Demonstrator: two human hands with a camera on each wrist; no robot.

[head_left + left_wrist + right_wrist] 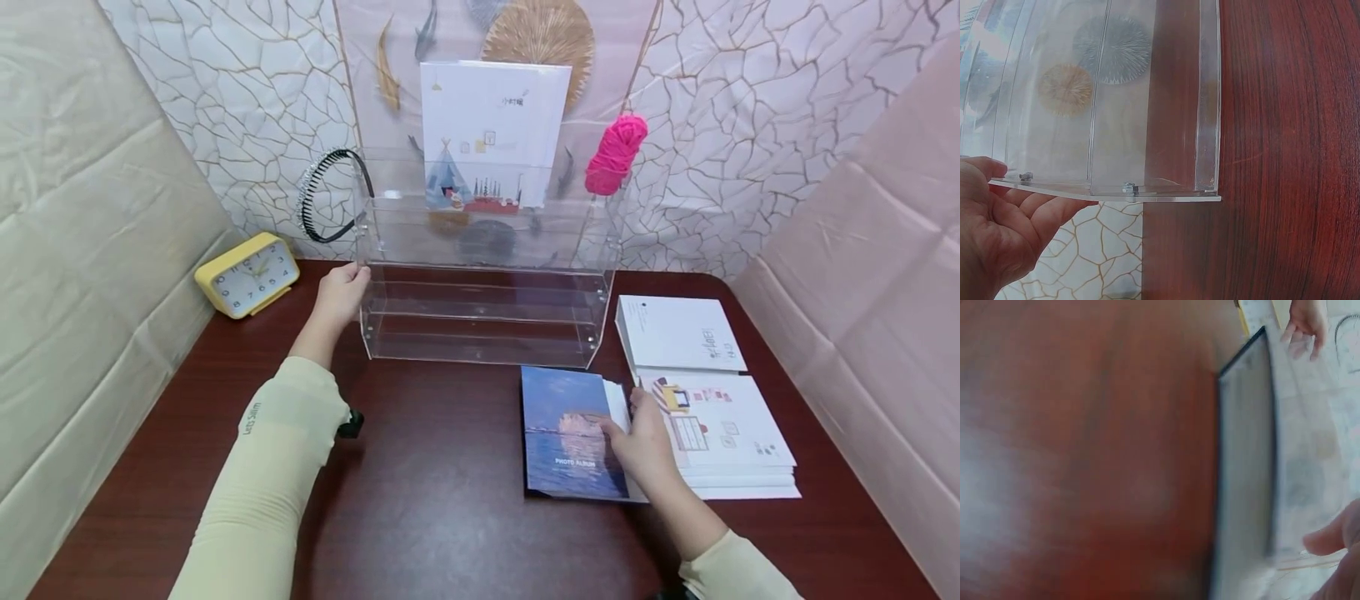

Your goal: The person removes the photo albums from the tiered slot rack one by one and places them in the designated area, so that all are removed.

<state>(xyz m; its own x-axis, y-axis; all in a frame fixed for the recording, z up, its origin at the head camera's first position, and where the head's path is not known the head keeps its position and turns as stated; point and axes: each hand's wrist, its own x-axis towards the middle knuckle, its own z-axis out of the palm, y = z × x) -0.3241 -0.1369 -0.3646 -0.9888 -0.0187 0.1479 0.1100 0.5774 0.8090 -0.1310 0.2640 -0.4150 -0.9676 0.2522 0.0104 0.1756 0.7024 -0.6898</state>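
Observation:
My left hand (341,292) grips the left side panel of a clear acrylic rack (480,337) with open tiers; in the left wrist view, thumb and fingers (1038,215) lie on either side of the panel's edge. A blue photo album (558,425) with a sea and cliff picture is in my right hand (648,450), thumb on its cover, the other fingers mostly hidden. Its pages' edge (1247,431) shows blurred in the right wrist view. The album is in front of the rack's right end, beside a stack of white books (727,425).
A white illustrated book (495,133) stands upright in the rack's top tier. Pink yarn (617,156) hangs at its right upper corner, a black headband (311,200) at its left. A yellow clock (251,273) stands back left. Another white book pile (682,333) lies right of the rack.

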